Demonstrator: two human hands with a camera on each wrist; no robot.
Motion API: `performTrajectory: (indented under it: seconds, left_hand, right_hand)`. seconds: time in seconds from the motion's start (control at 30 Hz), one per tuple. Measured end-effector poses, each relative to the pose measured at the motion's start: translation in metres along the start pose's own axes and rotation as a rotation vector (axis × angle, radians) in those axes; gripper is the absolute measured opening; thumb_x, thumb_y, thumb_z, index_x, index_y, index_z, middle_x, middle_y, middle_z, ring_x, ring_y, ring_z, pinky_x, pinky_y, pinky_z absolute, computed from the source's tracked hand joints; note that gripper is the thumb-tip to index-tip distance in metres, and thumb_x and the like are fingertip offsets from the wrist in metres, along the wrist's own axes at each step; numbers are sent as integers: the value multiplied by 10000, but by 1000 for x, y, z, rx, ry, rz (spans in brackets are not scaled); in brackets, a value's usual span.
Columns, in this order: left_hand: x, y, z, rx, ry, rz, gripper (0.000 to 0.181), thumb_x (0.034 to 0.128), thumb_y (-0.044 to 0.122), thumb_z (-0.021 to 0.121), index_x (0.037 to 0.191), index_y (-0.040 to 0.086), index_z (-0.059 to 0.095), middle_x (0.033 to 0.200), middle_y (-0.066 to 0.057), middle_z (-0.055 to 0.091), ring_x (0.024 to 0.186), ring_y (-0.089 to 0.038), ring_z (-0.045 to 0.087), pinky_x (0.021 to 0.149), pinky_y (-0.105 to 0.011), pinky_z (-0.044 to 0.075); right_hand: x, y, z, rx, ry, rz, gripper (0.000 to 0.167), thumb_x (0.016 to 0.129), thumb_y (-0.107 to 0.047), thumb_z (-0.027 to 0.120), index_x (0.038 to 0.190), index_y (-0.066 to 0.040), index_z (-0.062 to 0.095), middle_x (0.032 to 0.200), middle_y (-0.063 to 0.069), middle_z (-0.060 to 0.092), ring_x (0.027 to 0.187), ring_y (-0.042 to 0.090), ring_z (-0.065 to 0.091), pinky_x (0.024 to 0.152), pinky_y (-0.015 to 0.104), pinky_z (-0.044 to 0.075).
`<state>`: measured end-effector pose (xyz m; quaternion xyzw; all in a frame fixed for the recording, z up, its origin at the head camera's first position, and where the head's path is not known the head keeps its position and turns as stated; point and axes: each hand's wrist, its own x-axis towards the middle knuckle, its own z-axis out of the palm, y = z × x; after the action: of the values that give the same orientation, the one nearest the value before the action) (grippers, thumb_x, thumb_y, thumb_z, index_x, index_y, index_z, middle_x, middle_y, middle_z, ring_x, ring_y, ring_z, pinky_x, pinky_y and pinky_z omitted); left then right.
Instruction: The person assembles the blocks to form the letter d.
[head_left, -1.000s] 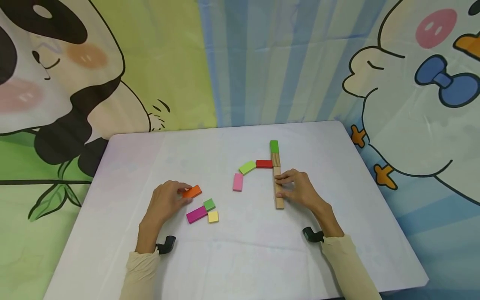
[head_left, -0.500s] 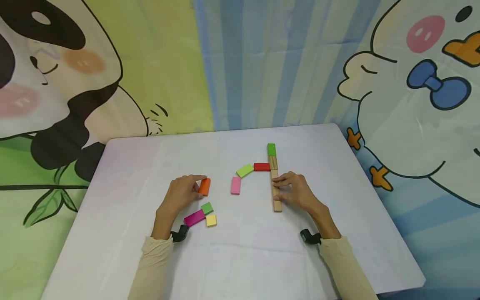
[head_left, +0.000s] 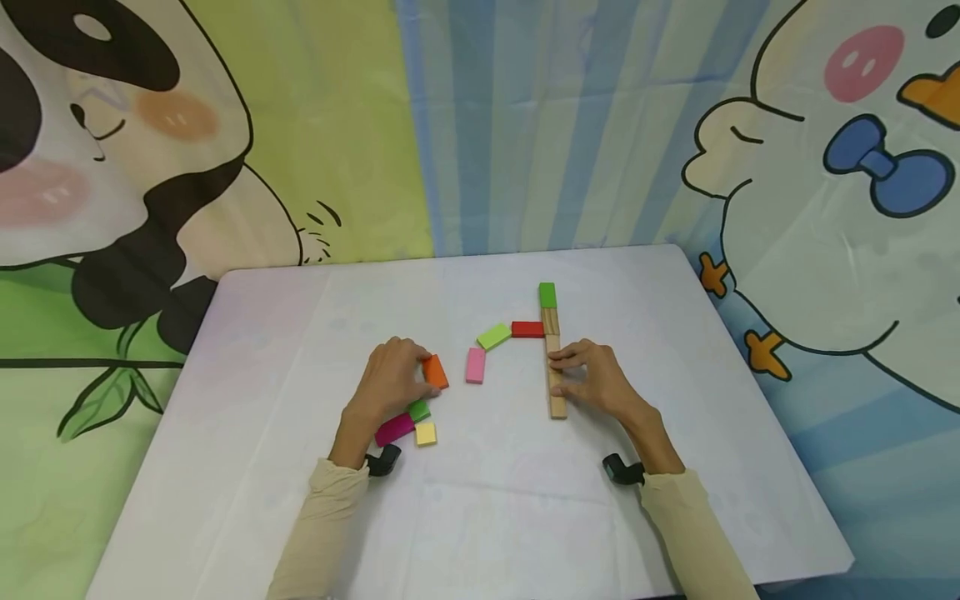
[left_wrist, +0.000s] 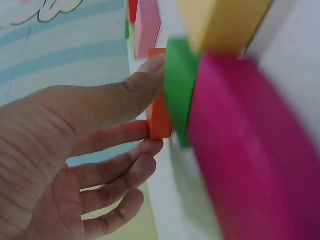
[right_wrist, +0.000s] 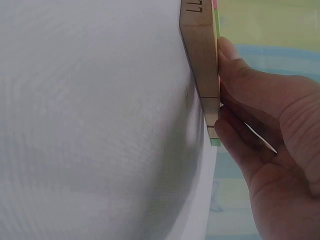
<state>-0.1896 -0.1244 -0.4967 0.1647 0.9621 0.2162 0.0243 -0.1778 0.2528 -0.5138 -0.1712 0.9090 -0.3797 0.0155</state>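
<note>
My left hand [head_left: 390,379] pinches an orange block [head_left: 437,372] between thumb and fingers, just above a small green block [head_left: 418,410]. In the left wrist view, the thumb presses one end of the orange block [left_wrist: 160,120]. A magenta block [head_left: 394,429] and a yellow block [head_left: 426,434] lie by the green one. My right hand [head_left: 600,383] rests thumb and fingertips on a straight row of wooden blocks [head_left: 557,407]; the right wrist view shows the fingertips against the wood [right_wrist: 202,60].
Left of the row, a red block [head_left: 528,330] touches it, followed by a lime block [head_left: 494,337] and a pink block [head_left: 475,366] in a bent line. A bright green block [head_left: 547,295] tops the row. All lie on a white table [head_left: 480,533].
My left hand has carried the orange block rightward and slightly up, towards the pink block, turning it from slanted to nearly upright in view. The right hand stays on the wooden row.
</note>
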Motion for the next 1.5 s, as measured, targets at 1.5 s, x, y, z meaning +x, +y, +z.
performTrajectory:
  seconds: [1.5]
  left_hand:
    - [-47,74,60,-21,248,-48,589,660,376,1073,1137,122,840,1019,-45,819,908,-202,611,793,-339,389]
  right_hand:
    - [0,-1,1,12,7,28,451,767,-59,984,1181,20,823,1281,121,804,1251,367,689,1109,563,544]
